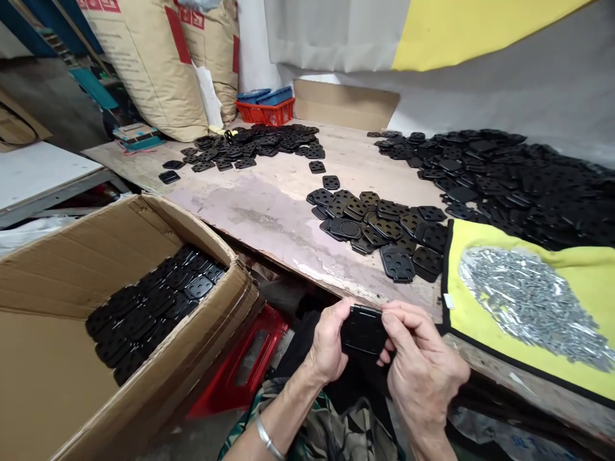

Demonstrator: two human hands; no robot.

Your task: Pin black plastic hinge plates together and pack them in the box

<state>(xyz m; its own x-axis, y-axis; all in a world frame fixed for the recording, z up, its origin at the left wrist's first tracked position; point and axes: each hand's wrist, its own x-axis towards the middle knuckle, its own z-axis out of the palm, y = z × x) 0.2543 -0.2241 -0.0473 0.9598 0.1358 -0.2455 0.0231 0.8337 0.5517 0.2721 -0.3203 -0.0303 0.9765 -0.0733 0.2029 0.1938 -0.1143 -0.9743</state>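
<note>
A black plastic plate [364,331], flat and roughly square with rounded corners, is held over my lap just off the table's front edge. My left hand [330,342] grips its left side, thumb along the top corner. At the right end of its top edge, my right hand [416,358] pinches with thumb and forefinger, other fingers curled at the plate's side. Whether a small metal pin sits between those fingertips is hidden. Right of my hands, a heap of thin silvery metal pins [533,301] lies on a yellow cloth [598,256] with black edging.
Loose black plates [379,221] lie ahead on the wooden table [269,211], with a larger pile [504,173] back right and another [259,144] back left. An open cardboard box [43,378] holding stacked plates stands left, beside a red stool [240,365]. Large paper sacks [144,64] and a red basket [264,113] stand behind.
</note>
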